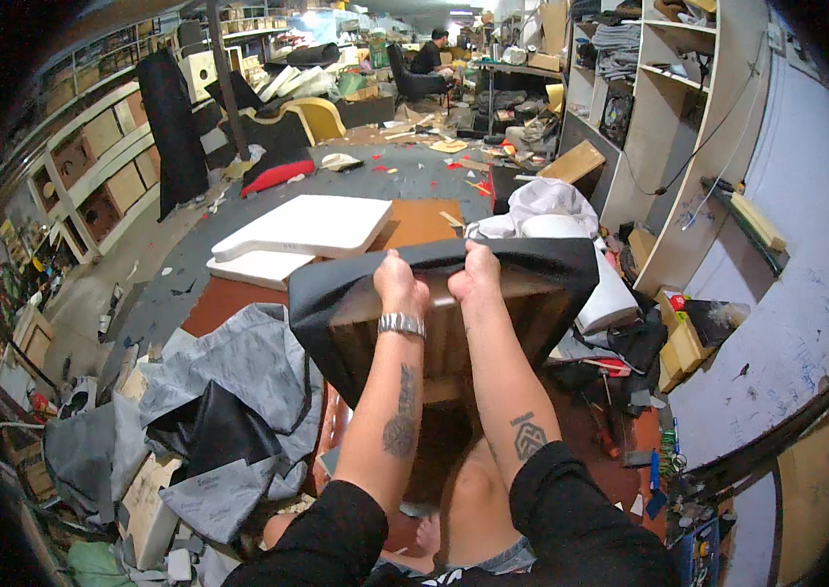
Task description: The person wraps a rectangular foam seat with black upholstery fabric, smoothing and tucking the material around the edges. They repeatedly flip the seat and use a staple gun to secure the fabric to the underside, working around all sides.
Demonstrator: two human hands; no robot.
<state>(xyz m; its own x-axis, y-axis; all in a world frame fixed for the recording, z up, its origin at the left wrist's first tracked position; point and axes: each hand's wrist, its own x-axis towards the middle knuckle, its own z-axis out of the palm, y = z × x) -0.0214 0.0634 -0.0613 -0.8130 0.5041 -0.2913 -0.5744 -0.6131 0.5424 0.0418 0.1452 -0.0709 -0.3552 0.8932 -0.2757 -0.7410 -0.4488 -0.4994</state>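
Note:
In front of me is a wooden frame (pixel 361 333) with black cover material (pixel 553 262) wrapped over its far side and corners. My left hand (pixel 401 282), wearing a metal watch, is closed on the inner edge of that cover. Close beside it on the right, my right hand (pixel 476 273) also grips the edge in a fist. The material between and around both fists is creased and pulled taut. My fingertips are hidden behind the folded edge. White foam pads (pixel 302 225) lie just beyond the frame on the left.
Grey fabric (pixel 238 362) and a black scrap (pixel 221 430) are heaped on my left. A white roll (pixel 602 293) and tools lie on the right, beside a shelf unit (pixel 689 127). Further back, a person (pixel 428 57) sits in a chair beyond scattered scraps.

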